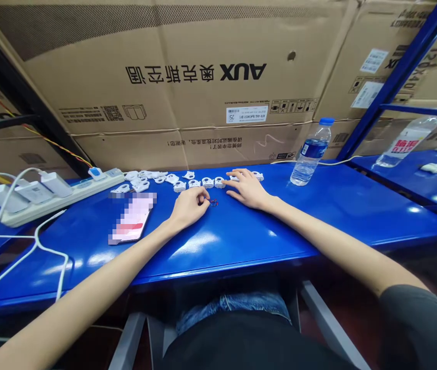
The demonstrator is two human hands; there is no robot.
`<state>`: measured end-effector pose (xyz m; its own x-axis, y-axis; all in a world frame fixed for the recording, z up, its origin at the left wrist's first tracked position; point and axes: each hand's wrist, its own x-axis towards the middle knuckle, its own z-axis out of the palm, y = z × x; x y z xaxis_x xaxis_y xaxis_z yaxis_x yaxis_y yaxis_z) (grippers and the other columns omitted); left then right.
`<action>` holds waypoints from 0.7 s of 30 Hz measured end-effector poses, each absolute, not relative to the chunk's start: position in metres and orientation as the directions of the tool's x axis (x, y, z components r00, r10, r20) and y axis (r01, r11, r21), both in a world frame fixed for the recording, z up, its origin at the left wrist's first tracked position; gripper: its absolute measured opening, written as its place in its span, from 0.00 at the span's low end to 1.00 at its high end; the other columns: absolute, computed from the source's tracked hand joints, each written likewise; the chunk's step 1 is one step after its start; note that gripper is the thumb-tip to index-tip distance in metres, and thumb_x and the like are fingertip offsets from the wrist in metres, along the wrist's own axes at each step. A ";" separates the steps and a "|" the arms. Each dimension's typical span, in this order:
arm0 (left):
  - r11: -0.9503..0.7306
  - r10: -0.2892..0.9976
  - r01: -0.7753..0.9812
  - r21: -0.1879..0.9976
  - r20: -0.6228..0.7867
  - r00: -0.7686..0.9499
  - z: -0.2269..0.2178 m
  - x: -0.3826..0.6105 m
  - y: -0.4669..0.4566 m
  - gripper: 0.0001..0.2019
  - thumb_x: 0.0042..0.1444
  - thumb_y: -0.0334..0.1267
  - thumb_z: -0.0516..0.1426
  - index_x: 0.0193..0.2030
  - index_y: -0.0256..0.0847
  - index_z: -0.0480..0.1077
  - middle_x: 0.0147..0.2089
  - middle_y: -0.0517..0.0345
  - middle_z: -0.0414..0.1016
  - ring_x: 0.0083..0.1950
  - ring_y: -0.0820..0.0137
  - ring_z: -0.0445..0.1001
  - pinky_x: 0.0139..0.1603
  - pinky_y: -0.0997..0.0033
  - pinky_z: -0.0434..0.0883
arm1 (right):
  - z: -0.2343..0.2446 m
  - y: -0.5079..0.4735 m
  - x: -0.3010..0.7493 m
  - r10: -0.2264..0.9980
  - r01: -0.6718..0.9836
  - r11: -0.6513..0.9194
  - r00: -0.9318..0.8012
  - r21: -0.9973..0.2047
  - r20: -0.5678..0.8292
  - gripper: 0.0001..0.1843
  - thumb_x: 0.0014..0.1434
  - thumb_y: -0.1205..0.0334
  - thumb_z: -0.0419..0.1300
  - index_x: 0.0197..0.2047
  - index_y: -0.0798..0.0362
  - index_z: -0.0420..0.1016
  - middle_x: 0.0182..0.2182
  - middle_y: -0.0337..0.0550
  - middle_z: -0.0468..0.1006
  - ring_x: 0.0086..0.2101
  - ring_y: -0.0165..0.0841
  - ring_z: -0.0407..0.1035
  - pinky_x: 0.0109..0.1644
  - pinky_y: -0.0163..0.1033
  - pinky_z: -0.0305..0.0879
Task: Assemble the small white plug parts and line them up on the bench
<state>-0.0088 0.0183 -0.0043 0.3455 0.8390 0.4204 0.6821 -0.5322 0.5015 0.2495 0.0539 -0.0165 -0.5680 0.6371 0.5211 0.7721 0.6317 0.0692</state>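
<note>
Dark shirt point(257, 347) and blue denim point(234, 306) fill the foreground below the front edge of a blue metal workbench point(241, 246), and both forearms cross that edge. Left hand point(189, 205): fingers curled and close together, tips just beside a small wire piece point(214, 203) with red and dark strands. Whether they pinch it cannot be determined. Right hand point(247, 189): fingers spread, resting on the bench surface, with the fingertips point(229, 181) near a row of white plastic clips point(207, 182). More of these clips lie loosely grouped point(145, 179) farther left, close to the rear edge, which meets stacked cardboard cartons point(164, 77) printed AUX.

Working room: open blue surface lies between the hands and the front edge, and to the right of the right hand as far as an upright water bottle point(310, 154). To the left, a phone point(131, 218) with a pixelated surface lies flat just beside the left hand's working area. Beyond it, a white power strip point(62, 198) with plugged-in chargers point(29, 191) sits at the bench's left end, with cables trailing over the edge. A separate blue bench point(407, 180) at right carries a bottle point(405, 141) on its side and white pieces point(436, 167).
</note>
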 end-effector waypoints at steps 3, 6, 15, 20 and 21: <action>-0.520 0.845 0.693 0.499 0.420 0.331 -0.004 -0.009 0.018 0.08 0.51 0.30 0.56 0.35 0.42 0.75 0.28 0.62 0.73 0.30 0.68 0.69 0.34 0.67 0.64 | -0.015 0.051 0.248 0.628 0.756 0.652 -0.579 0.053 0.520 0.19 0.70 0.54 0.60 0.61 0.47 0.79 0.62 0.53 0.75 0.62 0.52 0.64 0.66 0.64 0.62; -0.511 0.850 0.697 0.503 0.416 0.324 -0.003 -0.008 0.018 0.08 0.51 0.29 0.56 0.35 0.42 0.75 0.28 0.62 0.73 0.30 0.68 0.69 0.35 0.67 0.64 | -0.012 0.047 0.249 0.625 0.734 0.680 -0.578 -0.002 0.524 0.17 0.69 0.54 0.62 0.58 0.49 0.80 0.59 0.53 0.78 0.62 0.51 0.64 0.66 0.62 0.63; -0.529 0.839 0.672 0.518 0.438 0.323 -0.005 -0.008 0.020 0.06 0.57 0.34 0.57 0.40 0.43 0.74 0.28 0.62 0.72 0.29 0.68 0.68 0.36 0.66 0.65 | -0.004 0.037 0.248 0.621 0.670 0.731 -0.573 -0.131 0.535 0.09 0.63 0.62 0.62 0.46 0.50 0.81 0.57 0.51 0.80 0.60 0.49 0.68 0.63 0.60 0.66; -0.549 0.826 0.648 0.528 0.458 0.327 -0.004 -0.007 0.018 0.05 0.58 0.35 0.58 0.40 0.42 0.73 0.29 0.63 0.70 0.30 0.70 0.67 0.36 0.67 0.64 | -0.002 0.033 0.246 0.592 0.642 0.751 -0.550 -0.156 0.589 0.06 0.60 0.65 0.64 0.42 0.51 0.79 0.56 0.51 0.79 0.58 0.48 0.69 0.63 0.57 0.67; -0.552 0.824 0.642 0.532 0.463 0.325 -0.003 -0.006 0.017 0.05 0.58 0.36 0.58 0.40 0.41 0.74 0.29 0.63 0.70 0.30 0.70 0.67 0.36 0.68 0.64 | -0.001 0.033 0.246 0.579 0.640 0.754 -0.543 -0.148 0.608 0.06 0.60 0.65 0.63 0.43 0.51 0.78 0.57 0.52 0.79 0.58 0.48 0.69 0.63 0.57 0.66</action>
<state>-0.0061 0.0172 -0.0033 0.3254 0.8244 0.4631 0.6420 -0.5522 0.5319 0.2456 0.0329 -0.0013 -0.5427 0.5794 0.6082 0.6396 0.7543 -0.1479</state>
